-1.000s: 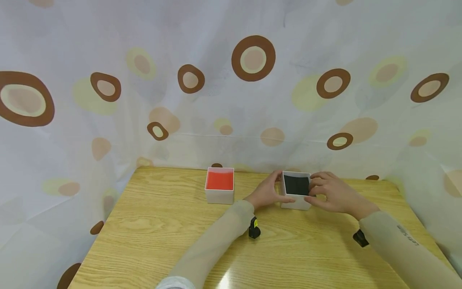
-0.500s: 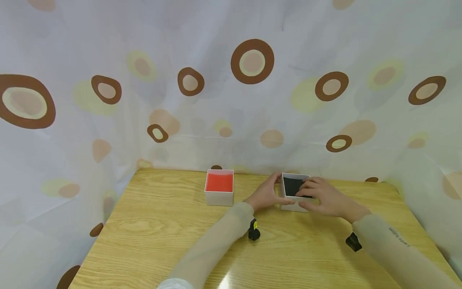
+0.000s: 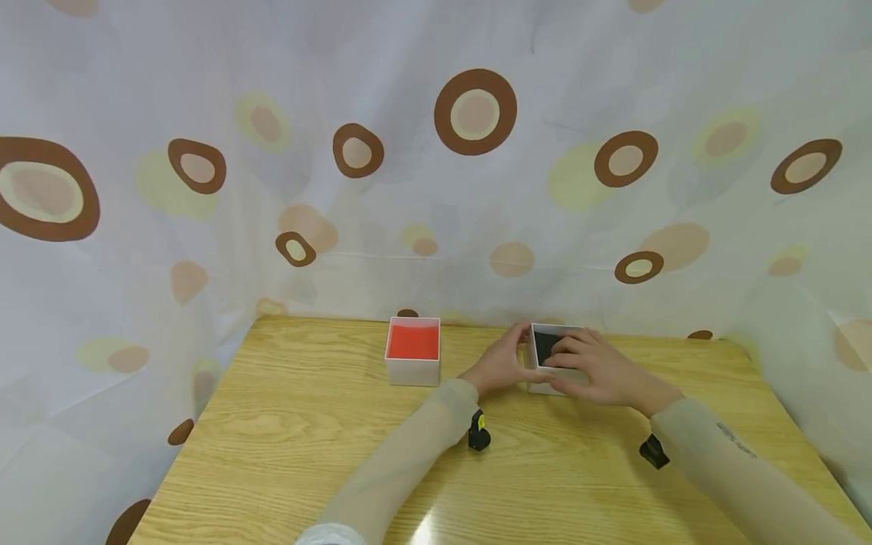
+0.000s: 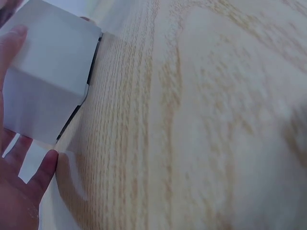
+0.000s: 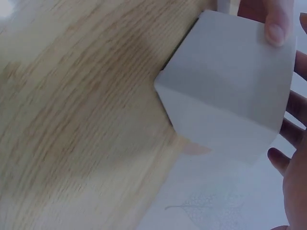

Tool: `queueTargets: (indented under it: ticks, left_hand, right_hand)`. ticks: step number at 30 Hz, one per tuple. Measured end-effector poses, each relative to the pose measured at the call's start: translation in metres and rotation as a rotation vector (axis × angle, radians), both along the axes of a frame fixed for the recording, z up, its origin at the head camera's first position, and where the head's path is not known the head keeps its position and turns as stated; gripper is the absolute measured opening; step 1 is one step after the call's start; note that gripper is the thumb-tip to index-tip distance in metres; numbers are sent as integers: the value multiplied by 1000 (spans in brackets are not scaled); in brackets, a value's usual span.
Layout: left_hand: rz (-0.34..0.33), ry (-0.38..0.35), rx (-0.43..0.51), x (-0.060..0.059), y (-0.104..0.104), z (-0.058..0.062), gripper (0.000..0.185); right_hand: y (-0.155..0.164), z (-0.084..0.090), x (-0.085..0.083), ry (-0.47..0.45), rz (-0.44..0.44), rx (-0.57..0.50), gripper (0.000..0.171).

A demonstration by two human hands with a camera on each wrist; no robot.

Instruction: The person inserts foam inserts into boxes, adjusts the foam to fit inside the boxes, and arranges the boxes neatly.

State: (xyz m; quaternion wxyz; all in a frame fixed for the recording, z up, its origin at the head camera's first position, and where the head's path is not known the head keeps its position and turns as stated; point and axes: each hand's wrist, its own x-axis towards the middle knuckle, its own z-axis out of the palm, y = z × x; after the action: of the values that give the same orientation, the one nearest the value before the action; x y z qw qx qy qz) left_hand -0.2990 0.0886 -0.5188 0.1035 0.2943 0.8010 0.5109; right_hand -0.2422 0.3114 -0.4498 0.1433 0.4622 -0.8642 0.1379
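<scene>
Black-lined box [image 3: 553, 362]: sitting right of centre in the head view, near the far edge of the wooden table [image 3: 286, 446]; open at the top, white walls outside, dark lining inside.
Left hand [image 3: 502, 365]: cupping the box's left wall, fingers curving round the far corner and the thumb lying along the near wall; in the left wrist view its fingers [image 4: 10, 45] are showing at the left edge against the white wall [image 4: 45, 72].
Right hand [image 3: 594, 369]: lying over the box's right side and rim, fingertips reaching across the opening and hiding part of the lining; it is grasping the box (how firmly, I cannot tell).
Right wrist view: the box [image 5: 230, 81] is filling the upper right, with a fingertip [image 5: 277, 21] pressing on its top edge.
Handling, as a judgement: looking like thin card, so probably light and fairly stiff, yet liable to dent if squeezed hard; the smooth walls are likely offering little friction.
Where to take hold: opposite walls, low and close to the corners, are seeming the safest (the rim is likely the weakest part).
Red-lined box [image 3: 413, 359]: standing apart to the left of centre, untouched.
Backdrop: a curtain [image 3: 436, 151] with brown rings is hanging behind the table.
</scene>
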Motion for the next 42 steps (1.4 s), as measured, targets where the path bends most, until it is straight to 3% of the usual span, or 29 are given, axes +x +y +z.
queueTargets:
  ticks: [7,13,24,28,33,36,42]
  left_hand:
    - [-2,-5,-1,4,-3,4,86]
    - [19,10,-41,6,-6,6,89]
    - [10,41,-61,4,-3,5,93]
    - [15,44,-76,4,-3,8,94]
    - [15,47,-98,3,-3,9,97]
    - [17,51,-94,3,-3,9,98]
    - [18,14,-27,5,-2,8,94]
  right_hand:
    - [-6,-5,1,-22,-2,-24,19]
    - [-11,-6,-4,44,18,-45,21]
    - [-13,-8,-4,-16,-94,38,27]
    - [-13,-9,-6,10,-126,59,41]
    - [-12,-9,-6,-24,-209,176,59]
    - [-11,-8,-6,-34,-211,187,56]
    - [2,-4,-7,80,-143,36,23]
